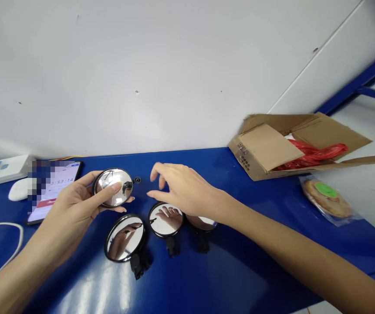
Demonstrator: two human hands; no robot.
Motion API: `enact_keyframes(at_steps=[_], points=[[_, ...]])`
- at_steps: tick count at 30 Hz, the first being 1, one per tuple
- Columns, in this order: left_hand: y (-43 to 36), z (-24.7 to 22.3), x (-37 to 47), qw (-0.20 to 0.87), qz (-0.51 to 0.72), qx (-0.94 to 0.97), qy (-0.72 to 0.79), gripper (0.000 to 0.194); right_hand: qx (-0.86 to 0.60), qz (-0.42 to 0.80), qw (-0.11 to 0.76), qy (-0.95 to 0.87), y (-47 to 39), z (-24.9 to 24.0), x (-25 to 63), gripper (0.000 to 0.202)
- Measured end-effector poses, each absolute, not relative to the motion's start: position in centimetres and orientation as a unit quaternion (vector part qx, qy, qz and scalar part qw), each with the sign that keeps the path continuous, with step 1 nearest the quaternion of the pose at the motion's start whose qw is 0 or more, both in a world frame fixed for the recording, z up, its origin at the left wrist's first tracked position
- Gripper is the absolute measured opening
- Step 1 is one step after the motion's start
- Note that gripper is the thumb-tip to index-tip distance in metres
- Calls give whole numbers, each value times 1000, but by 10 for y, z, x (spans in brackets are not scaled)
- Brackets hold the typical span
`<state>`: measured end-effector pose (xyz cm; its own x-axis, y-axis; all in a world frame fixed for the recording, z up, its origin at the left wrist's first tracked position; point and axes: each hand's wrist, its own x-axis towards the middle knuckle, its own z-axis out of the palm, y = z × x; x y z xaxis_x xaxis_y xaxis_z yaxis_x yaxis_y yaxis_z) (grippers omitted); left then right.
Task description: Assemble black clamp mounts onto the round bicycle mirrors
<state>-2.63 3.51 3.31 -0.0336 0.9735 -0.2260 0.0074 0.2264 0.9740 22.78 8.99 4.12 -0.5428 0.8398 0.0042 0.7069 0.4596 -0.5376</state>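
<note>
A round black-rimmed mirror (110, 179) is gripped in my left hand (79, 196), the thumb lying across its glass. A small black round end (137, 180) juts out at the mirror's right side. To the right, my right hand (180, 185) hovers with curved fingers apart and nothing between them. Below the hands, three more round mirrors lie glass up on the blue table: a left mirror (122, 244), a middle mirror (161, 220) and a right mirror (203, 223). Each has a black clamp-like mount at its lower side. My right wrist partly covers the right mirror.
An open cardboard box (255, 152) with a red plastic bag (321, 151) stands at the back right. Before it lies a wrapped round pastry (332, 203). At the left are a phone (71, 170), a white mouse (18, 189), a white box (14, 168) and a white cable (19, 237).
</note>
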Motion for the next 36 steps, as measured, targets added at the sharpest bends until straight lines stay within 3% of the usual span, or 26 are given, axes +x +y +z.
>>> enact_keyframes(at_steps=[6, 15, 20, 25, 29, 33, 36], points=[[36, 28, -30, 544, 433, 430, 576, 52, -459, 259, 89, -845, 104, 25, 230, 21], [33, 26, -27, 541, 423, 453, 568, 78, -487, 227, 112, -836, 111, 19, 248, 11], [32, 30, -23, 544, 426, 441, 573, 59, -495, 264, 167, -811, 101, 27, 264, 8], [26, 31, -16, 541, 429, 474, 546, 43, -424, 404, 343, -735, 74, 40, 274, 24], [16, 31, -11, 464, 424, 543, 557, 40, -372, 528, 392, -655, 53, 38, 273, 15], [3, 30, -2, 373, 416, 582, 591, 29, -360, 597, 446, -562, 42, 25, 269, 33], [-3, 27, 2, 343, 429, 615, 566, 16, -345, 593, 466, -559, 38, 16, 268, 34]])
